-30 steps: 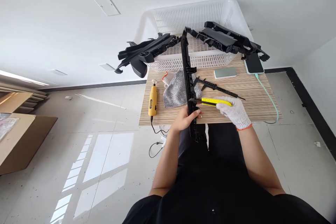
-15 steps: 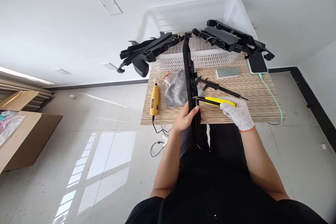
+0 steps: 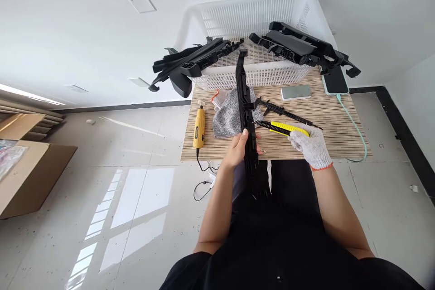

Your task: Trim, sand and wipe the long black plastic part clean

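My bare left hand (image 3: 238, 148) grips a long black plastic trim part (image 3: 242, 88) by its middle, thumb on top and fingers round the far side. The part stands lengthwise before me, its lower end near my lap. In a white knitted glove, my right hand (image 3: 311, 142) is closed round a yellow and black utility knife (image 3: 288, 128). The blade points left, its tip close beside the trim part's right edge; whether it touches I cannot tell. Under the part lies a grey cloth (image 3: 227, 115), and black calipers (image 3: 285, 113) rest behind the knife.
A white plastic basket (image 3: 251, 74) at the back carries black plastic parts on its left (image 3: 197, 61) and right (image 3: 295, 45). A yellow rotary tool (image 3: 199, 128), a grey sharpening-stone-like block (image 3: 295, 92) and a cabled phone (image 3: 335, 82) lie on the table (image 3: 340, 140). A cardboard box (image 3: 37, 172) stands left.
The knife and my right hand have shifted slightly right, the blade moving from across the trim part to its right edge. The trim part has tilted a little, and my left thumb has moved left.
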`<move>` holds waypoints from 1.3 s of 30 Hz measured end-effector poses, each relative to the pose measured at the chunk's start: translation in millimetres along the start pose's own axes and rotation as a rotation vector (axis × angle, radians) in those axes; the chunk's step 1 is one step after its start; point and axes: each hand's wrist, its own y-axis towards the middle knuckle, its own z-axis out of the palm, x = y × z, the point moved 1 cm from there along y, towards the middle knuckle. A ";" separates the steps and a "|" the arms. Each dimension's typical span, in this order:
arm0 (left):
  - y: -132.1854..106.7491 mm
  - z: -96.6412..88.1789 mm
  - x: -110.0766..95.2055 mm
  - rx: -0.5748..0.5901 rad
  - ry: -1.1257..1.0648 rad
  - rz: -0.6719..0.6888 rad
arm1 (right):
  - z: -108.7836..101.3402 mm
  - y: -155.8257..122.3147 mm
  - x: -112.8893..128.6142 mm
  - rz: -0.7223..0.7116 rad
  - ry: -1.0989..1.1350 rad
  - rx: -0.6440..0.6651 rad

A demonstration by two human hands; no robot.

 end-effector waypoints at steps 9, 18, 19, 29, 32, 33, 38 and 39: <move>0.0 0.3 -1.0 0.053 -0.013 0.001 | 0.0 1.2 -1.4 0.002 -0.003 0.005; 1.6 1.2 2.9 0.023 -0.051 -0.025 | -0.3 0.9 -1.9 -0.010 -0.006 -0.004; 1.1 1.0 3.2 0.010 -0.046 -0.020 | 0.1 0.8 -1.5 -0.009 -0.002 -0.013; -0.3 0.5 5.0 -0.048 -0.090 0.011 | 1.6 -2.8 2.1 -0.006 -0.047 0.021; -0.5 1.1 4.3 -0.027 -0.079 0.058 | 1.4 -2.2 0.7 -0.017 -0.052 0.035; -0.4 0.9 4.4 -0.026 -0.090 0.070 | 0.9 -1.7 -0.3 -0.018 -0.047 0.041; 1.8 -1.0 8.2 -0.026 -0.199 0.128 | -1.5 -0.4 -4.0 0.010 -0.019 0.064; 2.2 -1.0 8.7 -0.022 -0.228 0.136 | -1.4 -1.0 -3.6 0.012 -0.039 0.072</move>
